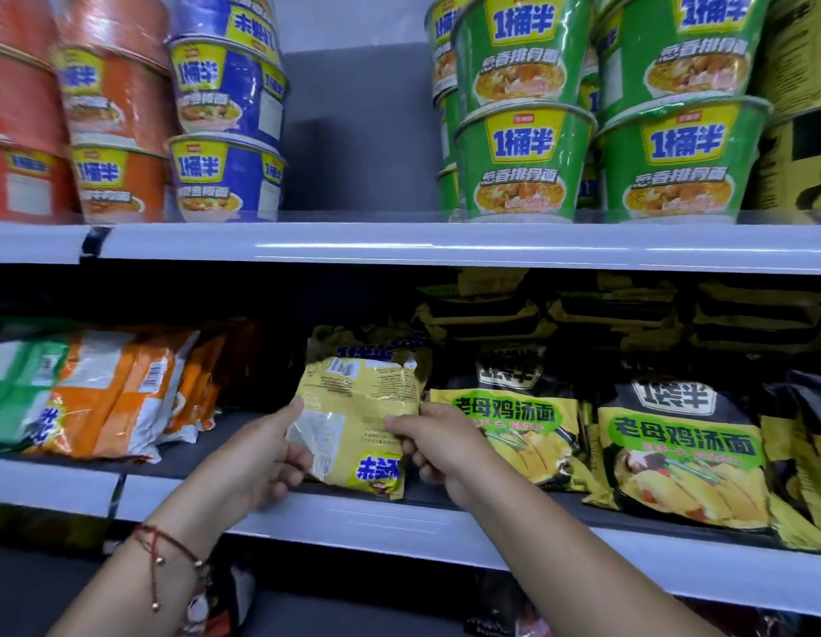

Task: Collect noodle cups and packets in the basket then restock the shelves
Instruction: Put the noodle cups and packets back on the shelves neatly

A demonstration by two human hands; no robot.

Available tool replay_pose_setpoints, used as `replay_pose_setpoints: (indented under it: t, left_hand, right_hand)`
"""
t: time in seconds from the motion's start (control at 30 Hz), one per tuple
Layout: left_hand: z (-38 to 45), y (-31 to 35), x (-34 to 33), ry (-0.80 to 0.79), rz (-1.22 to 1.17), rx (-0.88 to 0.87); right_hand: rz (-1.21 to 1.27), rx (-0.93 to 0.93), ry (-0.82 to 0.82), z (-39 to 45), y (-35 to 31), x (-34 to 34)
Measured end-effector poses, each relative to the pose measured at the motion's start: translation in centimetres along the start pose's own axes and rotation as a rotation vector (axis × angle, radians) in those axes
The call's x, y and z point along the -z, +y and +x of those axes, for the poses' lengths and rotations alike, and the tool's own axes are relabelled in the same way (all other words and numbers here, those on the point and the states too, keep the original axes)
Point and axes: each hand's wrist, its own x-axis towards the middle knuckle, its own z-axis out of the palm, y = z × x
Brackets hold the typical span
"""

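A yellow noodle packet (359,420) stands upside down with its back side towards me on the lower shelf (307,510). My left hand (261,457) grips its left edge, thumb on the front. My right hand (438,445) pinches its right edge. Another packet of the same kind (367,349) stands right behind it. Black-and-yellow noodle packets (684,452) fill the shelf to the right. Orange and white packets (118,393) lean on the left. The basket is out of view.
The upper shelf (399,243) carries stacked noodle cups: orange (114,131) and blue (229,131) on the left, green (597,131) on the right, with a gap (358,131) between them. Dark packets (620,310) are piled at the back right of the lower shelf.
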Motion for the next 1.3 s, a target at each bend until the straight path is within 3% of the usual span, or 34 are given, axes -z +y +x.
replay_pose_setpoints:
  t: [0.17,0.3,0.4,0.47,0.53,0.73,0.83,0.93,1.03,1.2,1.3]
  left_hand:
    - [-2.0,-0.2,-0.1,-0.091,-0.271,-0.031]
    - [-3.0,0.1,0.7,-0.175,-0.497,-0.081]
    - [-3.6,0.3,2.0,-0.362,-0.648,-0.109]
    - [-3.9,0.2,3.0,-0.536,-0.714,-0.112]
    - [-4.1,0.3,3.6,-0.607,-0.713,-0.131]
    - [-0.4,0.1,3.4,-0.217,-0.155,-0.517]
    - [2.1,-0.4,2.9,-0.127,-0.035,-0.66]
    - [3.4,-1.8,2.3,-0.053,0.164,-0.716]
    - [4.0,-2.7,2.0,-0.042,0.289,-0.701]
    - [5.7,-0.5,1.8,-0.219,-0.088,-0.33]
    - [6.1,0.1,0.4,-0.271,-0.215,-0.263]
  right_hand:
    - [0.048,0.232,0.036,-1.5,1.2,0.1]
    - [0.16,0.294,-0.051,-3.9,0.7,0.6]
    - [0.196,0.331,-0.139,-5.8,0.6,1.4]
    - [0.131,0.403,-0.112,-6.3,1.0,1.4]
    - [0.049,0.447,-0.041,-6.0,1.3,1.0]
    - [-0.053,0.534,0.218,-3.4,2.2,-1.9]
    - [-0.111,0.566,0.354,-2.6,1.9,-3.1]
    - [-0.154,0.47,0.432,-1.4,2.9,-3.9]
    - [-0.093,0.37,0.501,-0.7,3.4,-4.5]
    - [0.123,0.174,0.438,1.4,1.0,-6.3]
    - [0.151,0.182,0.513,2.7,0.6,-8.0]
